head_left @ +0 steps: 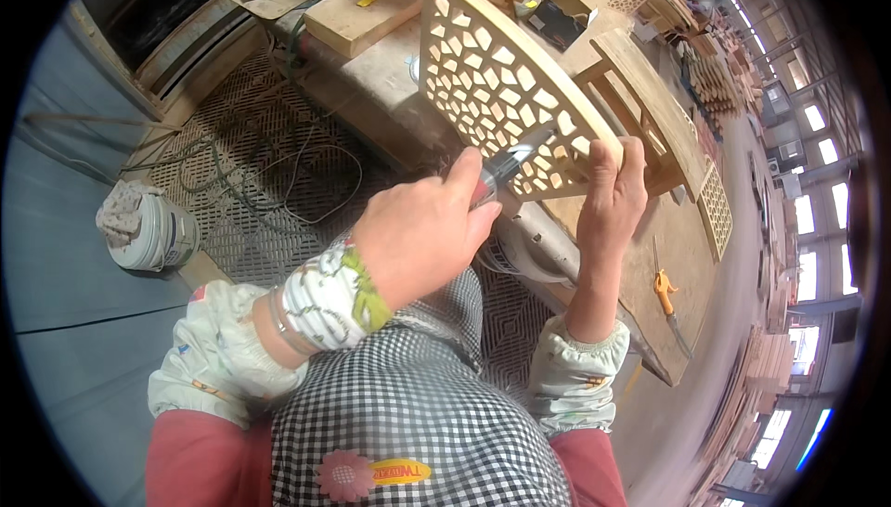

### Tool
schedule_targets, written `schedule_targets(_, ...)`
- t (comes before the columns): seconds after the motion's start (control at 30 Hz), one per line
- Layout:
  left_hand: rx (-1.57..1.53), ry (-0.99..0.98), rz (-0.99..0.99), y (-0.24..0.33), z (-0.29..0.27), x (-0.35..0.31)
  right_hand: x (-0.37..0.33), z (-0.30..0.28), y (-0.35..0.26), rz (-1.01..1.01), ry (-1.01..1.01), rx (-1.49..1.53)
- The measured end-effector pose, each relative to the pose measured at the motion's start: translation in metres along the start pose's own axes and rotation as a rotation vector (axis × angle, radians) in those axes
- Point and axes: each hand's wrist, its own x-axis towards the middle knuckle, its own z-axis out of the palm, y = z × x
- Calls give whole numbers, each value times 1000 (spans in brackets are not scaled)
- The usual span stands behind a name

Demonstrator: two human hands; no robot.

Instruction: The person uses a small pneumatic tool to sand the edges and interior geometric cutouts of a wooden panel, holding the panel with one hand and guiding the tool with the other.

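My left hand (418,228) is closed around a knife-like hand tool (506,165) with a grey body, a bit of red at the grip and a pointed tip. That tip lies against or just in front of a pale wooden lattice panel (492,80), pierced with many irregular openings; whether it touches cannot be made out. The panel stands tilted above the bench, its solid edge strip facing up and right. At its near right corner my right hand (613,191) grips this edge, thumb and fingers wrapped over it.
On the workbench (636,289) lies an orange air blow gun (663,292) with a hose. A wooden frame (650,98) and another lattice panel (715,210) are to the right. A thick board (362,15) sits far left. A white bucket (153,228) and cables (232,182) occupy the slatted floor.
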Motion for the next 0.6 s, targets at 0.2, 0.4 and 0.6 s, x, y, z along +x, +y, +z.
schedule_targets(0.2, 91, 139, 20, 3, -1, 13, -6, 3, -3, -19, 21, 22)
schedule_targets(0.4, -118, 98, -51, -12, 6, -1, -1, 2, 1, 12, 20, -24)
schedule_targets(0.6, -279, -21, -107, -17, -8, -24, 7, -2, 10, 23, 19, 30)
